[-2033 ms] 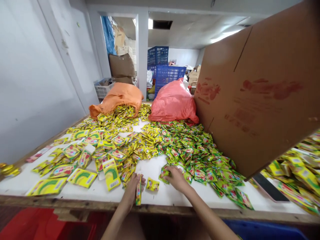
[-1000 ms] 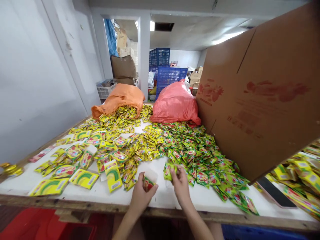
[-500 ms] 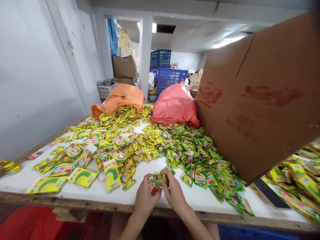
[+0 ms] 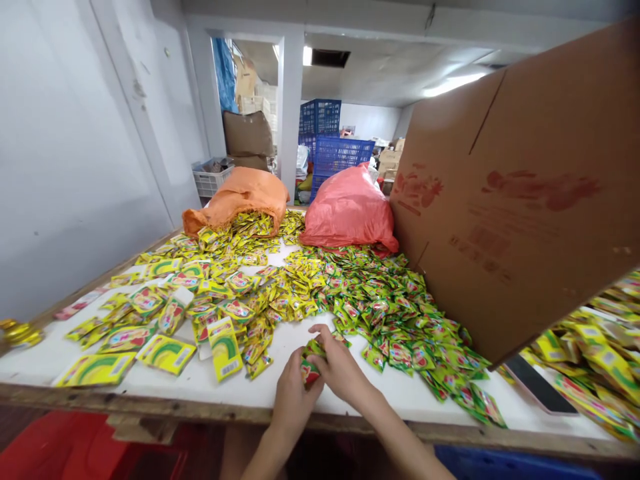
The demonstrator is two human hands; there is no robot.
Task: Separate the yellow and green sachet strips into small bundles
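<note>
My left hand (image 4: 294, 387) is closed on small green packets (image 4: 310, 372) with red print, held near the table's front edge. My right hand (image 4: 336, 365) reaches over them from the right, its fingers curled round their upper end and touching my left hand's fingers. How many packets are between the hands is hidden. Just beyond, to the right, spreads a heap of similar green packets (image 4: 390, 313). Yellow packets (image 4: 280, 287) adjoin it on the left. Larger flat yellow packs (image 4: 225, 350) lie left of my hands.
An orange sack (image 4: 245, 190) spills yellow packets at the back; a red sack (image 4: 350, 207) stands beside it. A large cardboard box (image 4: 500, 187) leans over the right side. Near it lie a phone (image 4: 540, 385) and more yellow packs (image 4: 600, 353).
My right hand has shifted left and turned further over the packets, its fingers now lifted across their top. My left hand has turned slightly and still holds them.
</note>
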